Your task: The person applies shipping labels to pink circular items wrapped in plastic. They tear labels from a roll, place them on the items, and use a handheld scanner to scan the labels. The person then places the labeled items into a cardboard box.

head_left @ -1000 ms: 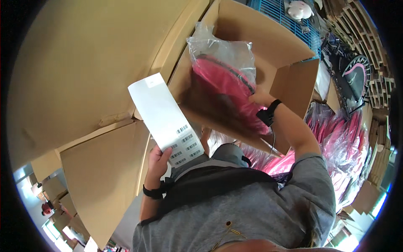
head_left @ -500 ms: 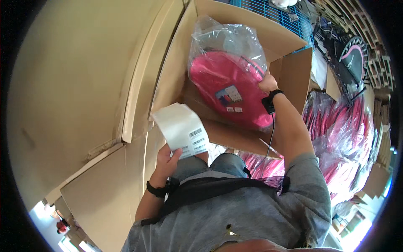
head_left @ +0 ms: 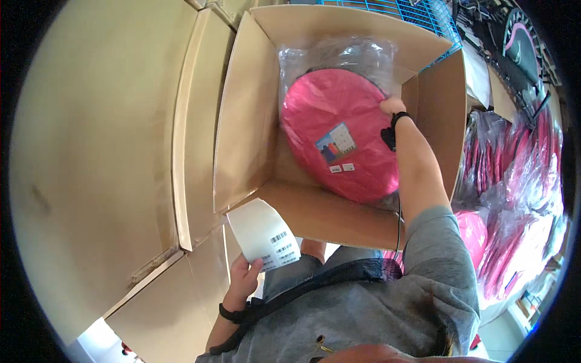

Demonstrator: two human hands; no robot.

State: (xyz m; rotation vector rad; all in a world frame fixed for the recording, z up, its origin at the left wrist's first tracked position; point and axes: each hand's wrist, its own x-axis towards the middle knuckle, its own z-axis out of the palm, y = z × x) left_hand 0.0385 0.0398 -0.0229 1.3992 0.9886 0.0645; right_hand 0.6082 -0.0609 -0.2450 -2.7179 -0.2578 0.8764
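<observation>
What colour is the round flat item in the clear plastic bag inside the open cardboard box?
Bright pink round flat item, with a small multicoloured label; head view.

We are recording one open brown corrugated cardboard box (head_left: 254, 115) as the carrier, its flaps standing up and its far wall bending toward a blue wire rack (head_left: 417, 15). Lying directly inside it, we are seeing a round, flat pink fabric disc sealed in a clear plastic bag (head_left: 339, 133), with a small printed card and two white stickers on its face. The disc is leaning against the box's far wall and filling most of the interior. Beside the box on the left, we are noting large closed brown cardboard cartons (head_left: 103, 139) standing flush together.
</observation>
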